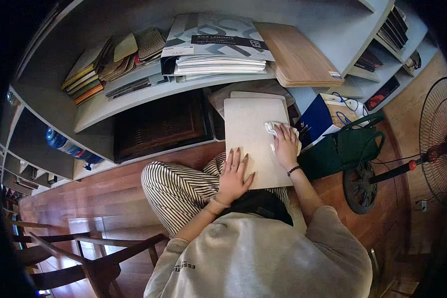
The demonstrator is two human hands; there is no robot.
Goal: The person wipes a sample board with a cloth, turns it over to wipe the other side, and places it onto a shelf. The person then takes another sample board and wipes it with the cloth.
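Note:
A pale cream board [251, 134] with rounded corners lies across my lap, its far end over the bottom shelf. My left hand [234, 174] rests flat on its near left part, fingers spread, holding nothing. At the board's right edge my right hand [286, 146] presses a crumpled white cloth [271, 128] onto the surface. Part of the cloth is hidden under my fingers; whether it is paper or fabric I cannot tell. Another pale board [258, 94] and a dark greyish board [221, 97] show beyond the far edge.
Ahead, the shelf [134, 102] holds a thick binder [218, 37], wood-look boards [298, 54] and several sample pieces [126, 49]. To my right are a green bag [340, 146], a blue-and-white box [318, 116] and a fan [434, 149]. A wooden chair [92, 258] stands behind left.

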